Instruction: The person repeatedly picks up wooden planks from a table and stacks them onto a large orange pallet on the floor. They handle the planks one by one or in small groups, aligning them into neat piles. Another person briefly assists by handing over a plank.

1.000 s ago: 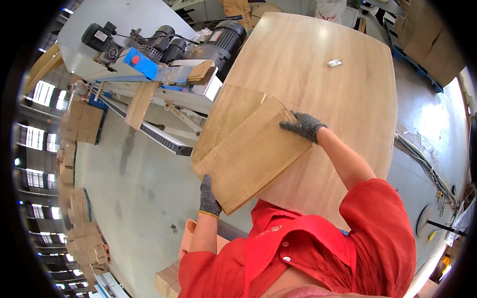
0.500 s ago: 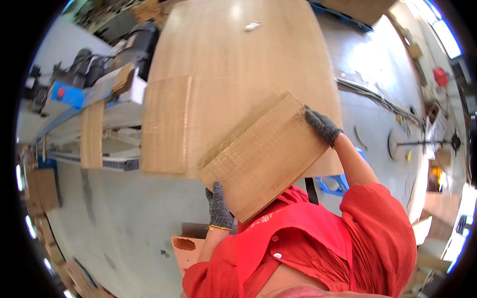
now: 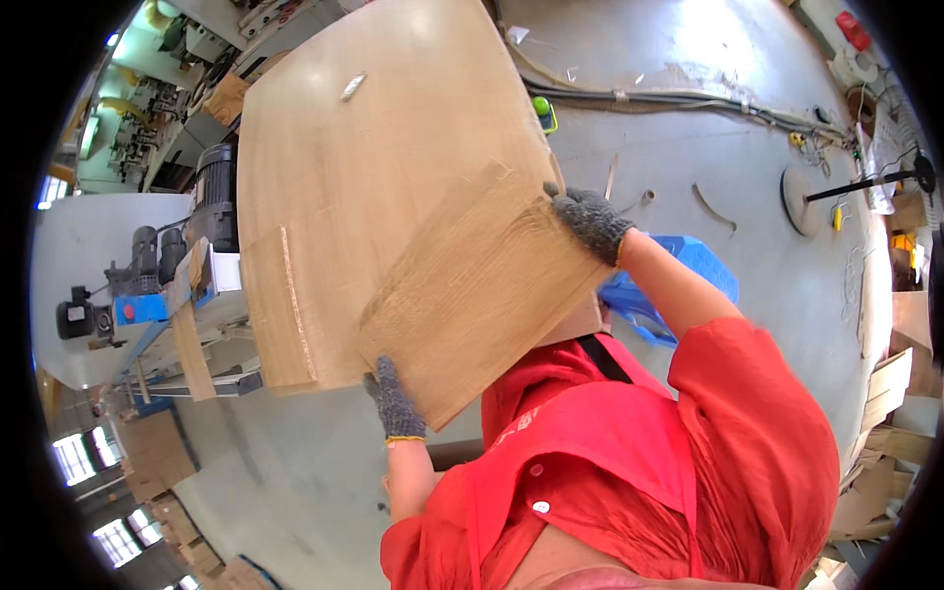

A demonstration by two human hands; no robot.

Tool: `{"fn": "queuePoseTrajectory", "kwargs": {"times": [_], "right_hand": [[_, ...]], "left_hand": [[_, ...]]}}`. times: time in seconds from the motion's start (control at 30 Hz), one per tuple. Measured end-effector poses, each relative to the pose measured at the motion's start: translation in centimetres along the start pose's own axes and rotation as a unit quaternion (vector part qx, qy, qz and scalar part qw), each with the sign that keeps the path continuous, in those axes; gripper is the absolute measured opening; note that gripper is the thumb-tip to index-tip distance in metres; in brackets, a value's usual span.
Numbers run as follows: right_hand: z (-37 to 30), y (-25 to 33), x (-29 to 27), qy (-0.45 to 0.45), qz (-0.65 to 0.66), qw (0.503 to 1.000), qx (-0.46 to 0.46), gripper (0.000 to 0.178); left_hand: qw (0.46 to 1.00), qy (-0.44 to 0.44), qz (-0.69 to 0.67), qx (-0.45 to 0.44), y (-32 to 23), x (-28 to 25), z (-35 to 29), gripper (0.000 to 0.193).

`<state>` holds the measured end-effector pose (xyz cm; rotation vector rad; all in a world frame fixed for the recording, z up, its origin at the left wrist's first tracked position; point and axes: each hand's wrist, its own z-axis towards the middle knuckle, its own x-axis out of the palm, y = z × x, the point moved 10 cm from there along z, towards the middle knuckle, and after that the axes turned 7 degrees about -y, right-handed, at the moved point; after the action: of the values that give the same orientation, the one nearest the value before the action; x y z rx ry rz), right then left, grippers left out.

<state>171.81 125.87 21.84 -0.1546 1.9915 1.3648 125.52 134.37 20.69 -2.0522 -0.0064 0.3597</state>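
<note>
Tan wood grain covered the flat rectangular board (image 3: 482, 305) that lay slantwise between the person's two hands, its far part over the near right of the large pale wood-grain table (image 3: 393, 147) and its near corner out beyond the table's edge. The left hand (image 3: 395, 401), in a dark grey knitted glove with a yellow cuff, had its grip closed on the board's left end, thumb up at the edge, the fingers below mostly hidden. The right hand (image 3: 593, 224), gloved alike, held the far right corner, fingertips over the rim. A strip along the far long side might have been another layer beneath; the view did not settle it, nor whether the board touched the table. At the table's left near corner lay a second tan panel (image 3: 270, 320), well apart from the held one, and a small whitish packet (image 3: 353, 87) sat toward the far side. With both holds only at the ends, the likeliest mishap was a slip: smooth faces under knitted gloves could let the near corner drop toward the grey floor (image 3: 285, 462). If there were loose layers, uneven pressure could shear them apart; a low swing could scuff the tabletop.
</note>
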Motion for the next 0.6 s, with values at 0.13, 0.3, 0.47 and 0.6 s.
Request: {"fn": "queuePoseTrajectory", "kwargs": {"times": [0.13,0.3,0.47,0.6], "right_hand": [[-0.3,-2.6,-1.9,-0.133,0.470,0.870,0.069,0.042],[-0.9,-2.8,0.8,0.048,0.821,0.548,0.153,0.028],[-0.7,-1.8,0.1,0.086,0.840,0.511,0.161,0.024],[-1.7,-0.8,0.0,0.121,0.872,0.431,0.201,0.031]], "left_hand": [[0.792,-0.182,0.445,0.377,-11.3,4.1,-6.9,0.078],[0.655,0.092,0.408,0.629,-13.0,24.1,-16.9,0.053],[0.623,0.031,0.543,0.562,-11.4,32.3,-16.5,0.065],[0.600,0.043,0.580,0.550,-10.7,32.4,-16.0,0.074]]}}
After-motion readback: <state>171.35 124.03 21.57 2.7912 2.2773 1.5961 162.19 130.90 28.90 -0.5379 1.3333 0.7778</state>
